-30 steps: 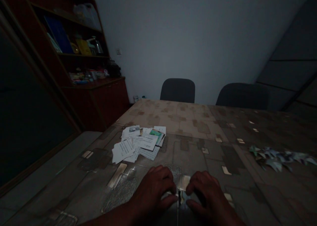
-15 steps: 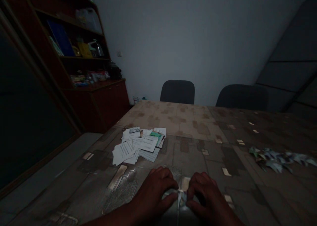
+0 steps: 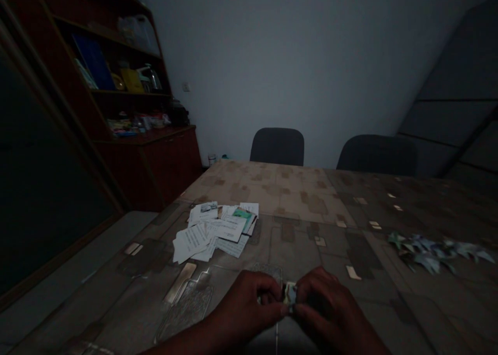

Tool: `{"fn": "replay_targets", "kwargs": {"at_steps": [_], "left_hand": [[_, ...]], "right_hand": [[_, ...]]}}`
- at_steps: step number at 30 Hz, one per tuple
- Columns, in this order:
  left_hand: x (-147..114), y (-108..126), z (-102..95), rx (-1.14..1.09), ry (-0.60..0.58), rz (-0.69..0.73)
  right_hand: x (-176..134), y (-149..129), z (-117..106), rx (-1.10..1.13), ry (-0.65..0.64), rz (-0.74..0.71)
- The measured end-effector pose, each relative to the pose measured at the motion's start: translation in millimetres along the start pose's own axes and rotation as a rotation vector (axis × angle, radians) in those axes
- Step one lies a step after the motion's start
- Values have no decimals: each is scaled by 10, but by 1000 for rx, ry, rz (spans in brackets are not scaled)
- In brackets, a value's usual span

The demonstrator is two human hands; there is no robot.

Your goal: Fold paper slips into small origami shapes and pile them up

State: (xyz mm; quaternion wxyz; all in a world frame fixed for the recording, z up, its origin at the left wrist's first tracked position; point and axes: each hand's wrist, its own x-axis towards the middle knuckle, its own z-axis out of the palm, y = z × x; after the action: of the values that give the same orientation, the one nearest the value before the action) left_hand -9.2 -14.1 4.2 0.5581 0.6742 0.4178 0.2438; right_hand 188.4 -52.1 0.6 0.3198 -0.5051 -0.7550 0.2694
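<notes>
Low in the middle of the view, a small piece of folded paper (image 3: 290,294) is pinched between my two hands, just above the patterned tablecloth. My left hand (image 3: 260,299) grips its left side with thumb and fingers. On the other side my right hand (image 3: 324,303) has its fingertips closed on the paper too. The fingers cover much of it, so its full shape is hidden. Beyond my left hand lies a loose pile of printed paper sheets (image 3: 231,228), one with a green patch. Off to the right sits a cluster of folded paper pieces (image 3: 431,251).
The table (image 3: 299,189) has a brown patterned cover. Two dark chairs (image 3: 277,146) stand at its far side against a pale wall. A reddish wooden cabinet (image 3: 171,155) with filled shelves rises at the left.
My hands have drawn closer around the folded paper, and more of it shows between the fingertips. The pile and the cluster lie as before; the view has shifted slightly.
</notes>
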Motion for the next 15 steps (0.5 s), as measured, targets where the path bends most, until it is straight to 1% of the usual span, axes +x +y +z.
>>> {"fn": "replay_targets", "kwargs": {"at_steps": [3, 6, 8, 10, 12, 15], "left_hand": [[-1, -23, 21, 2, 22, -14], [11, -57, 20, -89, 22, -44], [15, -78, 13, -152, 17, -66], [11, -98, 6, -194, 5, -77], [-1, -116, 5, -203, -20, -76], [-22, -141, 16, -130, -31, -44]], "right_hand": [[-22, 1, 42, 82, 38, 100], [-29, -25, 56, 283, 78, 205], [-25, -37, 59, 378, 49, 230], [-21, -37, 72, 378, 18, 232], [-20, -26, 96, 348, 17, 232], [-24, 2, 136, 321, 24, 230]]}}
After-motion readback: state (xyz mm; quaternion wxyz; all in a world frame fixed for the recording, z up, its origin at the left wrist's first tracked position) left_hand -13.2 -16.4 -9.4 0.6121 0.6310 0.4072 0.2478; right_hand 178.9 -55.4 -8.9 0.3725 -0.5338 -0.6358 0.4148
